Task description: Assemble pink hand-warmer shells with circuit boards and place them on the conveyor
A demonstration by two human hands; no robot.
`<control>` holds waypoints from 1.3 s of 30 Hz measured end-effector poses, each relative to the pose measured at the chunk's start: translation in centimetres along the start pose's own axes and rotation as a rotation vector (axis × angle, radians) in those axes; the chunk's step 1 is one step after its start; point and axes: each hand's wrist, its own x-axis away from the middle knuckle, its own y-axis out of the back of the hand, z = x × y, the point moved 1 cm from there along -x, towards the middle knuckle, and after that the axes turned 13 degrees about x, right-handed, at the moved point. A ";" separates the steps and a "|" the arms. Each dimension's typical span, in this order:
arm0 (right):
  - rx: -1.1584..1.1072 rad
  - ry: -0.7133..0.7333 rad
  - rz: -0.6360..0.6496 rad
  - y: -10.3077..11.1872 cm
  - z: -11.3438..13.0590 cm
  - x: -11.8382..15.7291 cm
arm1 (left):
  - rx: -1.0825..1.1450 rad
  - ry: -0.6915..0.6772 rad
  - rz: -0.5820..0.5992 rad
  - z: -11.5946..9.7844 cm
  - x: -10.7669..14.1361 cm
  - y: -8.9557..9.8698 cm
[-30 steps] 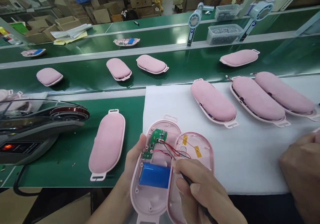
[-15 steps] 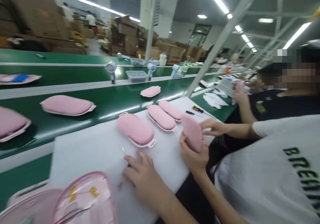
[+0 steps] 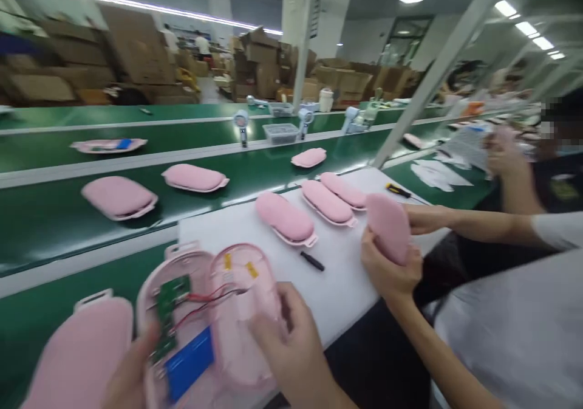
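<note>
An opened pink case lies in two halves. My left hand [image 3: 132, 366], blurred, grips the edge of the left half [image 3: 150, 287], which holds a green circuit board [image 3: 170, 305] and a blue battery [image 3: 190, 360]. Red and black wires run across to the right half [image 3: 239, 348]. My right hand [image 3: 296, 342] holds that half, thumb inside and fingers round its outer edge. A black-handled screwdriver [image 3: 312, 261] lies on the white board [image 3: 337, 287], beside a closed pink case [image 3: 285, 217].
At bottom left lies another pink case [image 3: 82, 354]. More stand on the green belt [image 3: 50, 220]. To the right, a co-worker's hands [image 3: 392, 275] hold a pink case [image 3: 390, 226] over the board. A slanted metal post [image 3: 423, 75] rises behind it.
My right hand has left the screwdriver on the board and taken hold of the case's right half. My left hand has come into view on the left half. The view has swung left.
</note>
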 end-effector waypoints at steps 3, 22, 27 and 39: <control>0.013 0.006 -0.085 0.2 0.4 0.2 | -0.156 -0.286 -0.255 -1.2 2.8 -3.1; -0.311 0.054 0.200 -1.5 0.3 -0.3 | -1.338 -0.934 -0.270 -1.4 2.9 -6.1; -0.308 0.006 0.252 -1.7 0.5 -0.4 | -1.361 -0.873 -0.288 -2.1 3.8 -6.4; -0.220 0.040 0.386 -2.1 0.6 -0.5 | -1.550 -0.845 -0.554 -1.6 4.0 -6.7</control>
